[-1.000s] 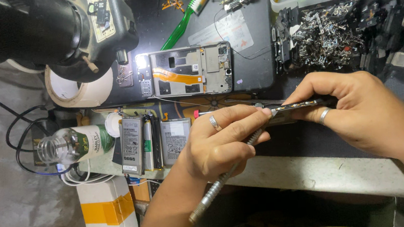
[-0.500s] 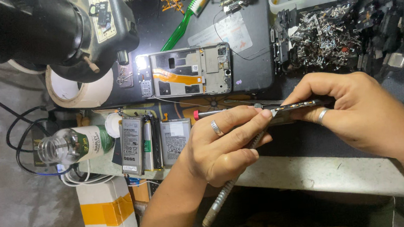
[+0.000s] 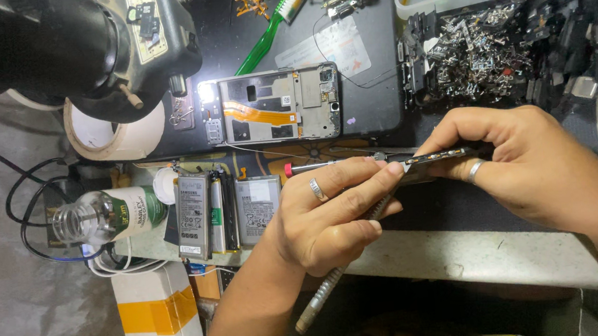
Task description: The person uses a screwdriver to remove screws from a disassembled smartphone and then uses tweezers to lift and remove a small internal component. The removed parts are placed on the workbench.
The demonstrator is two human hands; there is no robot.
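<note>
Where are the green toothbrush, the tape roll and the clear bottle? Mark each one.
green toothbrush [image 3: 268, 36], head view, on the middle of its handle.
tape roll [image 3: 137, 136], head view, on its pale outer band.
clear bottle [image 3: 95, 215], head view, on its clear body near the label.

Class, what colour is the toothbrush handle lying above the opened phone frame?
Green toothbrush handle, head view.

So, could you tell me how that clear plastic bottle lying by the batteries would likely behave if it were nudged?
The clear plastic bottle lies on its side, so it would probably roll. It looks nearly empty, so likely light. The cables beside it might stop it.
</note>
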